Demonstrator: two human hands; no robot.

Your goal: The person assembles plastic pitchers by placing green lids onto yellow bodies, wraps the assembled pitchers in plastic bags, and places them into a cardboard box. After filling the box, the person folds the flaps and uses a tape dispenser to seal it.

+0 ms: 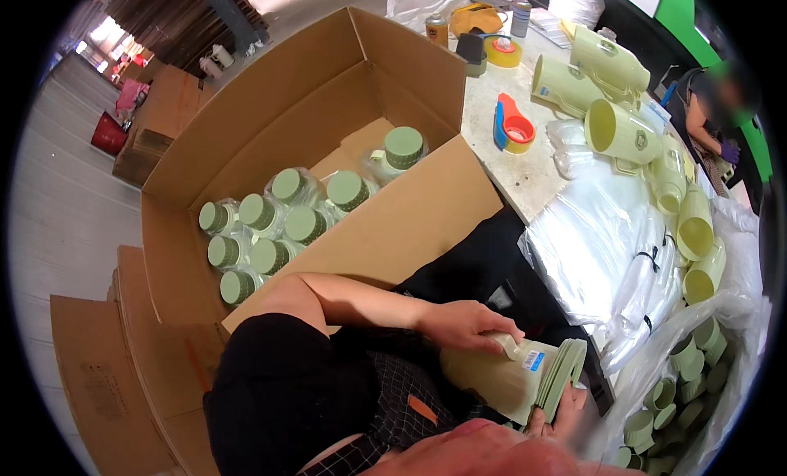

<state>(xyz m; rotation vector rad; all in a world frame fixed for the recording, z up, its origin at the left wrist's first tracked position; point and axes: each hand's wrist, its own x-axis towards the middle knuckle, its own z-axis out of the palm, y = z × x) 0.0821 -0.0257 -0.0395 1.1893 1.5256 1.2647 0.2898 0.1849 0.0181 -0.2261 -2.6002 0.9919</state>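
A pale green plastic jug [488, 378] lies on its side in front of my body, with a small blue and white label near one end. My left hand [471, 324] is closed round its handle. At the jug's right end is a darker green ribbed round cap [566, 369]. My right hand [561, 412] grips the lower rim of this cap; part of that hand is hidden behind it. To the left, a large open carton [410, 238] holds several bagged jugs with green ribbed caps [348, 189] facing up.
A worktable [508, 177] carries a tape dispenser [515, 125], pale green jug bodies [623, 132] and clear plastic bags [586, 230]. A lined container at lower right holds green cup-shaped parts [660, 394]. Flat cardboard [98, 378] stands at left. Another person [713, 107] sits far right.
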